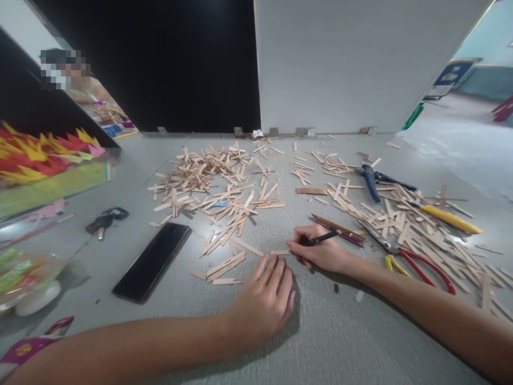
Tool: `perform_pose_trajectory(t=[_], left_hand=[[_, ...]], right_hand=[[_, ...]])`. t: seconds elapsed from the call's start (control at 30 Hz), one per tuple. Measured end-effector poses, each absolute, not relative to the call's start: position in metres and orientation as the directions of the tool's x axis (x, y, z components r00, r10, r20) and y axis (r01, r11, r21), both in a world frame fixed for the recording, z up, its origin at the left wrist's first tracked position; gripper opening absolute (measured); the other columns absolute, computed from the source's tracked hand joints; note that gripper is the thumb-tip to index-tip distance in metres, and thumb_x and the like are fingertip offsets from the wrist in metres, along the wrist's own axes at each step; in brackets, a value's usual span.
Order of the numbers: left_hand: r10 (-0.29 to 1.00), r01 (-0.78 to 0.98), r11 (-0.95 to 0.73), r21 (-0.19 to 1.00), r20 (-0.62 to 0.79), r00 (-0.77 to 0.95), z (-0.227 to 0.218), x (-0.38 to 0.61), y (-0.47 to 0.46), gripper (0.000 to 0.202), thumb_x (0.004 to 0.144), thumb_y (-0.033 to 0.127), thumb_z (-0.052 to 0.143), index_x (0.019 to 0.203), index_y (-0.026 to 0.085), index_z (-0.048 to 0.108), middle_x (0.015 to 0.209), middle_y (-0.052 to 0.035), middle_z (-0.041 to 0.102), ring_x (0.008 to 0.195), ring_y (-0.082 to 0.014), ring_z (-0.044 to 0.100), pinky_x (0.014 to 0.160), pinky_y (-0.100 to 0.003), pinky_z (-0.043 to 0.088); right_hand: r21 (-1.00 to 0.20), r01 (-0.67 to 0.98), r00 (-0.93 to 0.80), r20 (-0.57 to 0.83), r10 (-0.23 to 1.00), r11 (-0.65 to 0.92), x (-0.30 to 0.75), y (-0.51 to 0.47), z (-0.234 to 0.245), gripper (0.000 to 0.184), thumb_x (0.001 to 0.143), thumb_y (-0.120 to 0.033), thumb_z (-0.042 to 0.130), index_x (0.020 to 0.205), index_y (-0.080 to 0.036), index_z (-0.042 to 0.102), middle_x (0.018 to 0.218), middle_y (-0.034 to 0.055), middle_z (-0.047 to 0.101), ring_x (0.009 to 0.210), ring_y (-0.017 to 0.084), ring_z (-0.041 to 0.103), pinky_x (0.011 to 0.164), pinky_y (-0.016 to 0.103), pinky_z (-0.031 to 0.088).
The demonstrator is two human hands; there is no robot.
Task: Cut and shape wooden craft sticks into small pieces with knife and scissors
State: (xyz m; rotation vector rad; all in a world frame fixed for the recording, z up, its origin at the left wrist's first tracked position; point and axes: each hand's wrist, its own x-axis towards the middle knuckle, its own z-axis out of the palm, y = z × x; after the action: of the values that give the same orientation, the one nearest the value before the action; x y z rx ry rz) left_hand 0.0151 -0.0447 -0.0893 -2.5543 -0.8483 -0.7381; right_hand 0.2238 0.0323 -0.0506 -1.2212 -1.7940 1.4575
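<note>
My right hand [320,248] is closed around a black pen [321,238], whose lower end is hidden by the fingers. A short wooden craft stick [281,252] lies flat on the grey table [332,331], between my two hands. My left hand [269,291] rests palm down, fingers bent and close together, with its fingertips pressing the near edge of that stick. Left of my left hand are several loose sticks [226,266]. Just beyond my right hand lie brown and dark red pencils [340,227].
A heap of craft sticks [204,168] spreads at the back left, another [425,240] at right. Red-handled pliers [425,262], a yellow cutter [451,218] and blue-handled clippers [371,182] lie right. A phone [154,262] and keys [105,222] lie left. Upright panels [336,64] border the back.
</note>
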Motion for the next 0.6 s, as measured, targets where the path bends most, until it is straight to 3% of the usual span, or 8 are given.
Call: perform_pose_trajectory(t=[0.27,0.6], left_hand=[[0.442,0.627,-0.76,-0.172,0.572,0.691,-0.0865,0.0174,-0.0437,0.039,0.11,0.022,0.045,0.114,0.0,0.077,0.115,-0.0243,0.084,0.108,-0.0357,0.083,0.092,-0.043,0.066],[0.453,0.647,-0.735,-0.202,0.562,0.692,-0.0816,0.0192,-0.0442,0.045,0.111,0.022,0.039,0.112,0.004,0.08,0.114,-0.0211,0.085,0.108,-0.0318,0.083,0.091,-0.04,0.065]], right_hand=[[-0.934,0.358,-0.431,-0.152,0.89,0.014,0.2234,0.0305,-0.0463,0.053,0.09,-0.06,0.076,0.062,-0.025,0.049,0.046,-0.0053,0.053,0.038,0.01,0.05,0.04,0.022,0.033],[-0.941,0.335,-0.45,-0.126,0.884,0.036,0.2247,0.0321,-0.05,0.05,0.092,-0.057,0.075,0.061,-0.024,0.053,0.045,-0.0046,0.054,0.037,0.009,0.05,0.039,0.022,0.033]])
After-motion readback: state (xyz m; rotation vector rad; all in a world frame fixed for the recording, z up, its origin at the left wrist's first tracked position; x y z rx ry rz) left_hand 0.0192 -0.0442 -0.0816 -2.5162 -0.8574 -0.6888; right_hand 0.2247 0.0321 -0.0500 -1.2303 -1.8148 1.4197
